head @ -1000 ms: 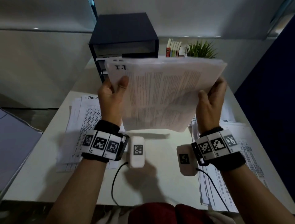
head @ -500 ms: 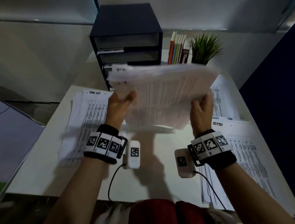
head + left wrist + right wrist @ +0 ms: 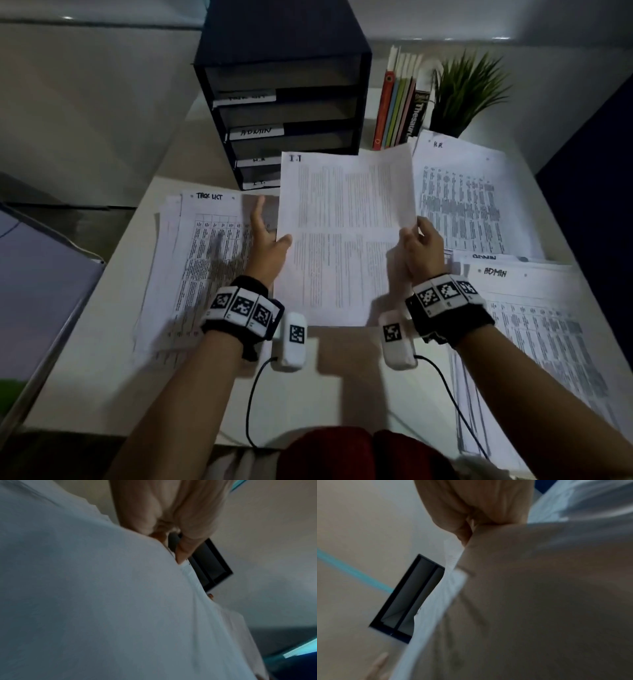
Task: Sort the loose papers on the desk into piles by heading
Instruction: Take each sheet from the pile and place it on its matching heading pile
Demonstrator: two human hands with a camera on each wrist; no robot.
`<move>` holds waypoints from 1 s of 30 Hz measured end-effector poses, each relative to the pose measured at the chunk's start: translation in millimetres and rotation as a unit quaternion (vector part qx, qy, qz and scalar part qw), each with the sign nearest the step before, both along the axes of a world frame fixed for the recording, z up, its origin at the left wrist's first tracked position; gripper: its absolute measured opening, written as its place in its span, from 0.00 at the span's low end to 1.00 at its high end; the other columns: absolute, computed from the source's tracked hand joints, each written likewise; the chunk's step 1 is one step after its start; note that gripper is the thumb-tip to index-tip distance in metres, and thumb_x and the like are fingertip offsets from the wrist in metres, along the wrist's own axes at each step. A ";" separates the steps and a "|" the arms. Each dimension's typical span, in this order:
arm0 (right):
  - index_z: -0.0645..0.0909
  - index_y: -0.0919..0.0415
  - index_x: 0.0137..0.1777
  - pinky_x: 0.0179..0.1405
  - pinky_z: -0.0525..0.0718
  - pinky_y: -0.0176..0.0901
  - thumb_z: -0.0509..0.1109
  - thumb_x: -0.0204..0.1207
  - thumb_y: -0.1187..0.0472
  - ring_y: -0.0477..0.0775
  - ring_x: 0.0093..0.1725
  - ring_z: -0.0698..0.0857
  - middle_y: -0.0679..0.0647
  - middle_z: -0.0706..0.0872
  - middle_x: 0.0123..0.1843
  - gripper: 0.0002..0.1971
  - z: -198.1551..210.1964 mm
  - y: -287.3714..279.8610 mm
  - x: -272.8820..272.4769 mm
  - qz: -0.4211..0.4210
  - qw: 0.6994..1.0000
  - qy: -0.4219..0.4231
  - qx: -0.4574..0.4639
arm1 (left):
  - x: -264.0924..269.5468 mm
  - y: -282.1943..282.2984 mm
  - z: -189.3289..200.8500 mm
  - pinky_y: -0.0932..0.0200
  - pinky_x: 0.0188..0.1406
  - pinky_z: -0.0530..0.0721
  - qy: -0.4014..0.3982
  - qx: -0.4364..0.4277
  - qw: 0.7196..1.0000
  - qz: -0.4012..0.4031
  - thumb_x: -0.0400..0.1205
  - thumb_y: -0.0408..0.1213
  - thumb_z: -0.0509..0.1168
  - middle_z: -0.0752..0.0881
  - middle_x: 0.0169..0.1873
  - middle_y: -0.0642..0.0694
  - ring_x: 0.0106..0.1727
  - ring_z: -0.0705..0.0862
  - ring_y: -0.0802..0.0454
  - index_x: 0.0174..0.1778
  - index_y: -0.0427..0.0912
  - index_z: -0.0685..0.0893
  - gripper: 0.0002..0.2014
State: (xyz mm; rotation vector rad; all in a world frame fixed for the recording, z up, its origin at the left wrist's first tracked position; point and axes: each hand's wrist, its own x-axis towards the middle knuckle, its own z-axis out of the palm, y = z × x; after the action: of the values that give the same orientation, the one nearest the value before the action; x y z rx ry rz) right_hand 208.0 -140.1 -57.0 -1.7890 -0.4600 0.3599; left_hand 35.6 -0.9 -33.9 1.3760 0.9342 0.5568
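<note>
A stack of printed papers headed "I.T" [image 3: 346, 240] sits low over the middle of the desk [image 3: 325, 377], its far edge in front of the drawer unit. My right hand [image 3: 415, 236] pinches its right edge, thumb on top; the right wrist view shows the curled fingers [image 3: 479, 509] on the sheets [image 3: 539, 601]. My left hand [image 3: 269, 234] is at the left edge with fingers straight, thumb touching the paper [image 3: 85, 601]. Sorted piles lie around: "TASK LIST" [image 3: 205, 246] left, "H.R" [image 3: 472, 205] back right, "ADMIN" [image 3: 534, 325] right.
A black drawer unit [image 3: 284, 85] with labelled trays stands at the back. Upright books [image 3: 397, 102] and a potted plant [image 3: 469, 89] are to its right. A pale flat surface [image 3: 34, 291] borders the desk on the left. Cables trail from the wrist cameras near the front edge.
The I.T stack has come down from chest height to low over the desk centre. My left hand has loosened from gripping it to straight fingers at its edge.
</note>
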 end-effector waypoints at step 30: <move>0.71 0.52 0.65 0.14 0.77 0.32 0.61 0.80 0.70 0.48 0.29 0.81 0.51 0.82 0.42 0.17 -42.8 85.6 25.1 0.121 0.931 0.310 -0.150 | 35.6 130.9 -58.7 0.55 0.66 0.74 0.069 -0.084 0.992 0.063 0.81 0.17 0.52 0.72 0.72 0.40 0.70 0.75 0.48 0.81 0.41 0.44 0.36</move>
State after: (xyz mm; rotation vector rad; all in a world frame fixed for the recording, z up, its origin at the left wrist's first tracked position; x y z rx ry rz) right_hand 233.2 -54.4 -99.9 -1.7881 -0.1744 1.1800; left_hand 71.1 130.0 -92.5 1.2211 1.1597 0.4717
